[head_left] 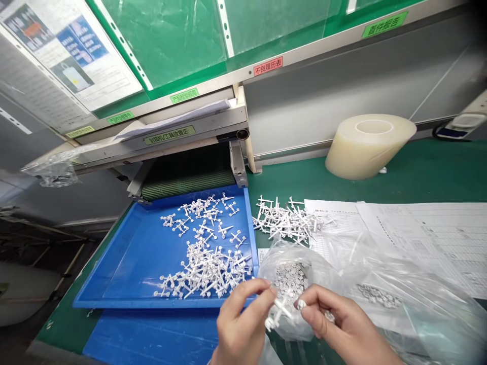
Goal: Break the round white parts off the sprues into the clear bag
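Note:
My left hand (240,317) is closed in a pinch on a white plastic sprue (282,309), a thin cross-shaped runner with small ends. Just right of it, my right hand (338,322) pinches a small white plastic part (301,304) between thumb and forefinger. Another small light piece shows by its curled fingers. Beneath and beyond both hands lies an open clear plastic bag (266,263) with many small round white parts (292,278) inside. Left of the hands, a blue tray (133,263) holds loose white sprues with parts on them (213,268).
Bare white sprues (285,220) are piled right of the tray, partly on printed sheets (426,223). A conveyor belt (186,177) ends at the tray's back edge. A large tape roll (365,152) stands on the green table (289,175). More clear plastic (429,299) lies at right.

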Demonstrator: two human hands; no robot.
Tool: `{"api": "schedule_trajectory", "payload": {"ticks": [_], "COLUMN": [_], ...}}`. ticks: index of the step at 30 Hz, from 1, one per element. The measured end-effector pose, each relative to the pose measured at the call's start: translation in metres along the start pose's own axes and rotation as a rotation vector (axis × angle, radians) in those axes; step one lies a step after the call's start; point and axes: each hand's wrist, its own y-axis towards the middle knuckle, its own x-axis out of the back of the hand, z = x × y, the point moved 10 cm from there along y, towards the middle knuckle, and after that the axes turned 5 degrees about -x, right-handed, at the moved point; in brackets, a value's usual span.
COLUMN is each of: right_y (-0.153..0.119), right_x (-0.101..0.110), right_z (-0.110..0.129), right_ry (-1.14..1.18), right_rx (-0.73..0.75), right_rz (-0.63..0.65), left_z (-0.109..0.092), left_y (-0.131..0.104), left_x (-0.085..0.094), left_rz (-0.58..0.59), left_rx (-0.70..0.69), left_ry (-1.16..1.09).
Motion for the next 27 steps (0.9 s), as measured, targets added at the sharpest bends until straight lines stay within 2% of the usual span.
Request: {"api": "schedule_trajectory", "payload": {"ticks": [2, 4, 8, 10, 14, 17, 20, 23, 27], "right_y": [-0.006, -0.011, -0.014, -0.018, -0.026, -0.03, -0.026, -0.022, -0.025], "right_x": [0.01, 0.013, 0.015, 0.026, 0.082, 0.128, 0.152, 0.147, 0.108], "right_z": [0.009, 0.011, 0.01, 0.003, -0.034, -0.057, -0.068, -0.06, -0.024], "right_ry": [-0.091, -0.122, -0.159, -0.161, -0.337, -0.658, -0.811, -0.849, -0.911], "right_rx": [0.057, 0.065, 0.117, 0.134, 0.056, -0.002, -0.033, -0.001, 0.085], "right_rz": [-0.133, -0.18, -0.129, -0.119, -0.31, -0.506, -0.597, -0.574, -0.449], "left_z": [0.006, 0.008, 0.016, 0.025, 0.047, 0.052, 0.05, 0.043, 0.034], "left_y": [0.002, 0.004, 0.006, 0.003, -0.014, -0.021, -0.025, -0.023, -0.019], "left_x": [0.0, -0.002, -0.005, -0.009, -0.017, -0.031, -0.046, -0.055, -0.061], "left_rz": [0.024, 0.049, 0.068, 0.078, 0.052, 0.086, 0.137, 0.197, 0.258], "left_rx": [0.054, 0.082, 0.171, 0.272, 0.516, 0.595, 0.629, 0.595, 0.535], "left_ry": [-0.012, -0.036, -0.103, -0.133, -0.232, -0.337, -0.419, -0.437, -0.456]}}
